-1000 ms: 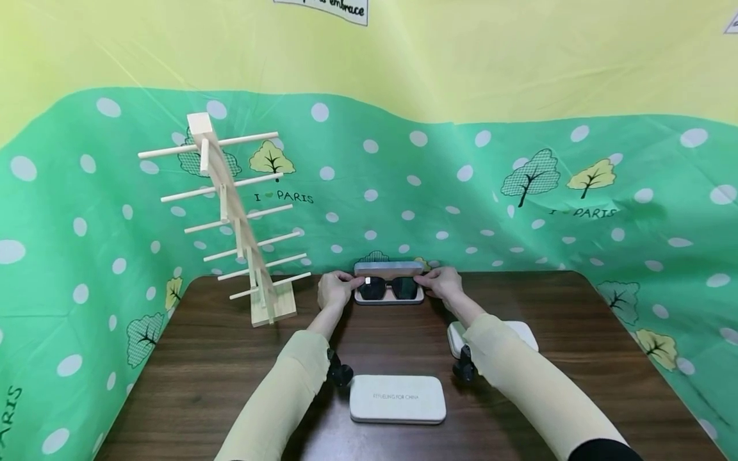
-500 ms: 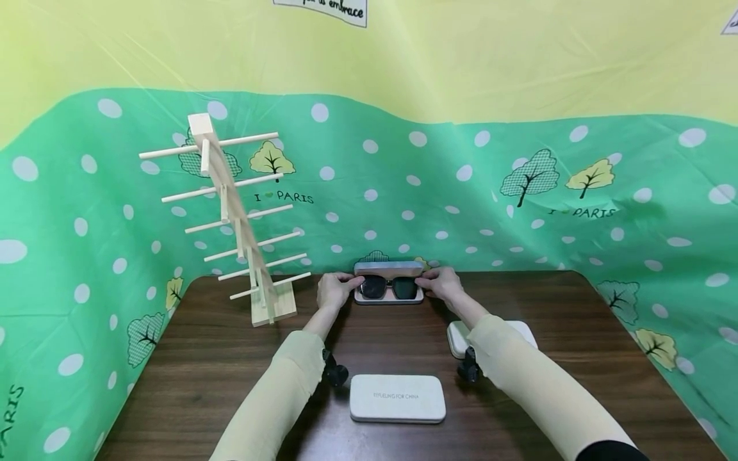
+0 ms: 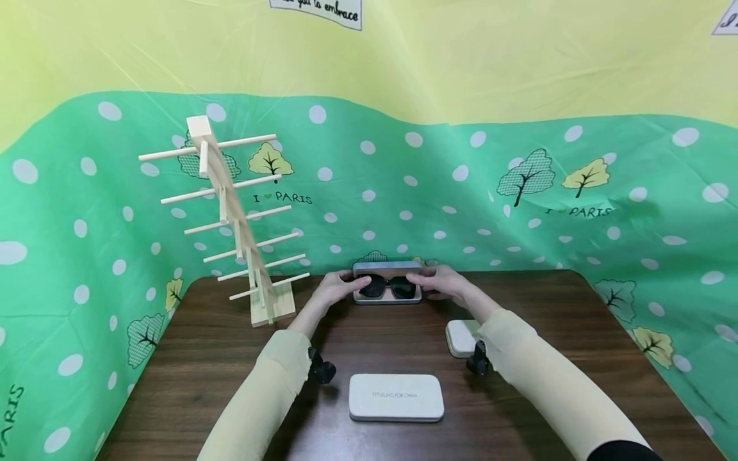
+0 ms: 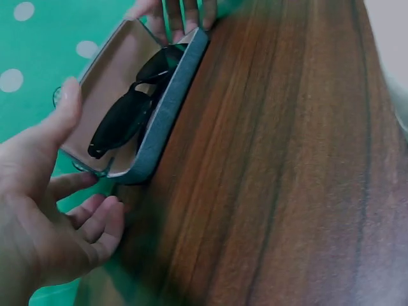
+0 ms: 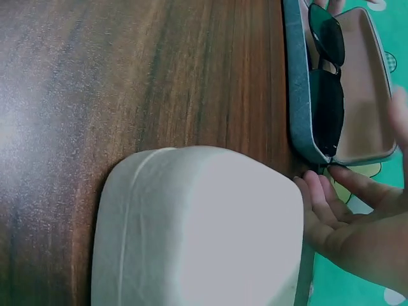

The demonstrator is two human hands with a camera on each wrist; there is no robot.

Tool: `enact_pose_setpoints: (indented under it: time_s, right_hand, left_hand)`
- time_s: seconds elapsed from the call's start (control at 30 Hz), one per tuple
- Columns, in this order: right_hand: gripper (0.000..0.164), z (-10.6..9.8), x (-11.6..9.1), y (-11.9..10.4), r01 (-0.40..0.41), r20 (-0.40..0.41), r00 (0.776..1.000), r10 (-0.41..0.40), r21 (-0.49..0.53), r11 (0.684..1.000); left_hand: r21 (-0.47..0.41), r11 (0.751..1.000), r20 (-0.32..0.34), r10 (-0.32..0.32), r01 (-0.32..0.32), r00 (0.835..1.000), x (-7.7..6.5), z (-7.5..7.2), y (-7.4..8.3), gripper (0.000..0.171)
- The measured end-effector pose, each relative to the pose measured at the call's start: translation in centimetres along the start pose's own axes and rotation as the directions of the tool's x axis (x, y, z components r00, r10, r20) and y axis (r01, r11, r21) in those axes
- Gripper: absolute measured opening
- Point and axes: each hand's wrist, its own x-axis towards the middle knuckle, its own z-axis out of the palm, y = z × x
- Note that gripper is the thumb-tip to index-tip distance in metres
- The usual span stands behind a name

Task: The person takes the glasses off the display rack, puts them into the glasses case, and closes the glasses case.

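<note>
At the table's far edge a grey-blue glasses case [image 4: 166, 121] stands open with its lid raised at the back. Dark sunglasses [image 3: 392, 288] lie inside, lenses toward the front. My left hand [image 3: 334, 289] is at the case's left end. In the left wrist view its thumb stands up beside the lid, while the index finger is at the case corner. My right hand [image 3: 448, 284] is at the opposite end, its index fingertip near the corner in the right wrist view and its thumb raised apart from the sunglasses. Neither hand grips them.
A white lettered case [image 3: 396, 398] lies closed at the table's front middle. Another white case [image 3: 461, 338] sits under the right forearm. At the left stands a wooden peg rack [image 3: 236, 218]. Patterned green cloth [image 3: 403, 192] hangs behind the table.
Both hands have let go of the sunglasses' outer edges, and their fingers have spread at the case ends. The forearms have moved slightly outward. The sunglasses stay in the case.
</note>
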Motion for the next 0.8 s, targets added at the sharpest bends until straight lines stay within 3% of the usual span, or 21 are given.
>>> enact_pose_setpoints:
  time_s: [0.1,0.23,0.53,0.8]
  right_hand:
    - [0.101,-0.2,0.1,-0.3,-0.034,-0.010,0.999,0.034,0.027,0.999]
    - [0.101,-0.1,0.4,-0.4,-0.059,-0.039,0.997,0.061,0.059,0.997]
    - [0.093,0.0,0.8,-0.8,-0.095,-0.034,0.995,0.097,0.047,0.994]
    - [0.087,0.1,1.1,-1.1,-0.110,-0.042,0.993,0.111,0.021,0.994]
  left_hand:
    - [-0.039,0.999,0.022,-0.026,0.027,0.999,0.2,-0.2,0.4,0.078]
    - [-0.069,0.996,0.003,-0.057,0.057,0.998,0.5,-0.2,0.9,0.080]
    - [0.004,0.994,-0.022,-0.109,0.109,0.994,1.4,-0.5,1.1,0.076]
    - [0.045,0.994,-0.026,-0.101,0.102,0.995,1.6,-0.2,1.2,0.092]
